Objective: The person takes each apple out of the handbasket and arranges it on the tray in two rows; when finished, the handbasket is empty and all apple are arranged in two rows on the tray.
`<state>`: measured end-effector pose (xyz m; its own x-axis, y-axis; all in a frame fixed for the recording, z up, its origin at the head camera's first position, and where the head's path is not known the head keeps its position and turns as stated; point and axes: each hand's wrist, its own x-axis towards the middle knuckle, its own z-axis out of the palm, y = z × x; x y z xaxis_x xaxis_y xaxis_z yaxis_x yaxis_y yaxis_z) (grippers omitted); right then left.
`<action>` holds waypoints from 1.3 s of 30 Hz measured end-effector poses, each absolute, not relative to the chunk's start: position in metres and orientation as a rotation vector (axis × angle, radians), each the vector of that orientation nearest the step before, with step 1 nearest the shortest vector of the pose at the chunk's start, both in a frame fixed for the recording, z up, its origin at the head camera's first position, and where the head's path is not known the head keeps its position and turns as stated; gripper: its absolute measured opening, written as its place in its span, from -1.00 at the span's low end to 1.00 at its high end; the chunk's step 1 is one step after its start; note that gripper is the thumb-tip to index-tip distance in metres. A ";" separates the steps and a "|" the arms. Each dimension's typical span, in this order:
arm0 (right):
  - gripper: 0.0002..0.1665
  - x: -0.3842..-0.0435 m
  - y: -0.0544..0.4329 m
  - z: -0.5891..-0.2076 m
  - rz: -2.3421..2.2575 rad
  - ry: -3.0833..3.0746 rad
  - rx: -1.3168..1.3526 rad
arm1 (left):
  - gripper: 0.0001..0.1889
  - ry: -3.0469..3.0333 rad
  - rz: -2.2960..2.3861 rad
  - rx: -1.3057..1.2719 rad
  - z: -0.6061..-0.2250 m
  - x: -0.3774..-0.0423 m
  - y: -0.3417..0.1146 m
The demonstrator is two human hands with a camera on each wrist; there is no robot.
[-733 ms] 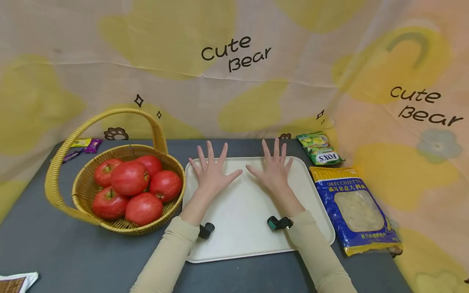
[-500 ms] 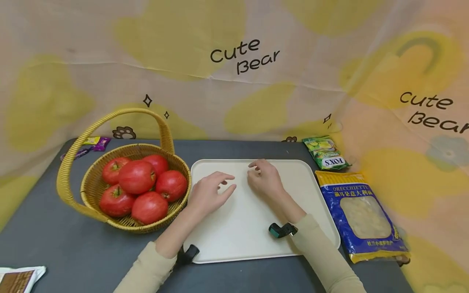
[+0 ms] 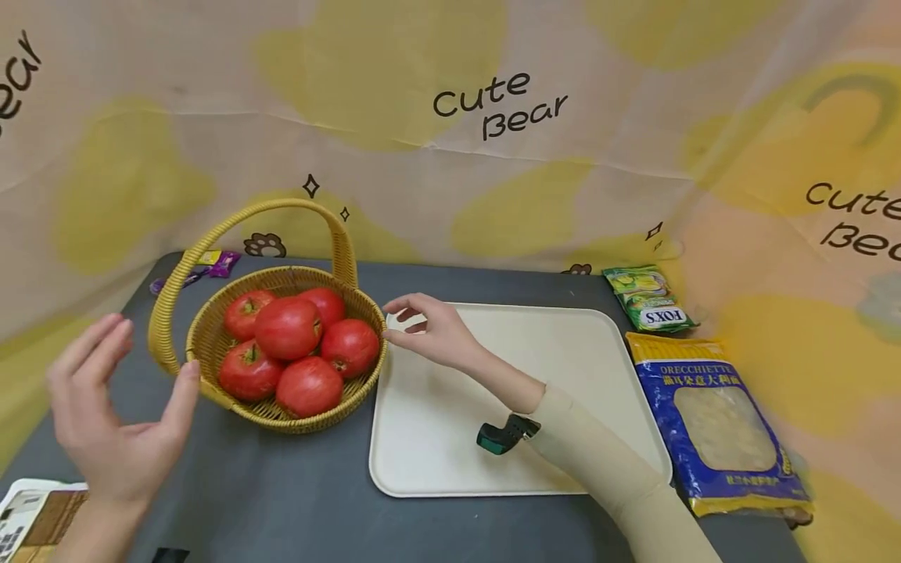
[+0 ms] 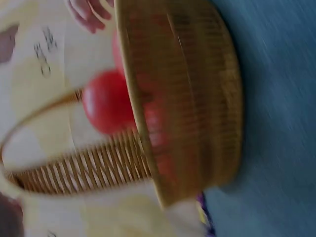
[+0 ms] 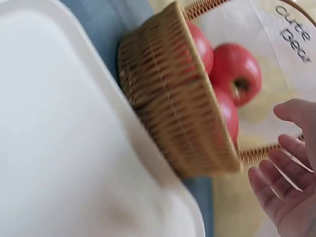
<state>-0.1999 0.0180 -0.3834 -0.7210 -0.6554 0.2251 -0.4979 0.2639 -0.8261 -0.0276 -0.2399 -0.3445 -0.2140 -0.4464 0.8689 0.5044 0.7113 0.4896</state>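
A yellow wicker basket (image 3: 288, 422) with a tall arched handle holds several red apples (image 3: 288, 328). My left hand (image 3: 116, 422) is in the air to the left of the basket, fingers spread and thumb apart, holding nothing. On the basket's other side is my right hand (image 3: 439, 332), near the rim and above the left edge of the white tray (image 3: 521, 438). Its fingers are loosely bent with a gap to the thumb. In the right wrist view the right hand (image 5: 291, 173) shows apart from the basket (image 5: 173, 98). The left wrist view is blurred, with the basket (image 4: 197, 98) close up.
A blue and yellow pasta bag (image 3: 721, 430) and a green snack packet (image 3: 647, 299) lie right of the tray. Small purple and yellow wrappers (image 3: 224, 263) lie behind the basket. A brown and white packet (image 3: 42, 512) is at the front left. A patterned cloth hangs behind.
Both hands, spread over the tray before, have moved left. The left hand has crossed to the basket's far left, and the right hand has come beside its right rim. The view has shifted slightly left.
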 end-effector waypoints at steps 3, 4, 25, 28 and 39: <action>-0.49 -0.197 -0.005 -0.375 -1.419 2.297 -1.159 | -0.38 -1.918 -0.992 0.065 -0.354 -0.017 -0.268; -0.46 -0.197 -0.012 -0.373 -1.402 2.287 -1.183 | -0.32 -2.022 -1.035 0.100 -0.358 -0.016 -0.274; 0.02 -0.194 -0.091 -0.369 -0.971 2.417 -1.360 | -0.24 -2.690 -1.013 0.271 -0.382 -0.019 -0.297; 0.06 -0.194 -0.094 -0.372 -0.940 2.415 -1.356 | -0.27 -2.718 -0.992 0.266 -0.383 -0.018 -0.299; 0.02 -0.189 -0.089 -0.379 -1.056 2.505 -1.236 | -0.35 -2.789 -0.904 0.255 -0.387 -0.016 -0.303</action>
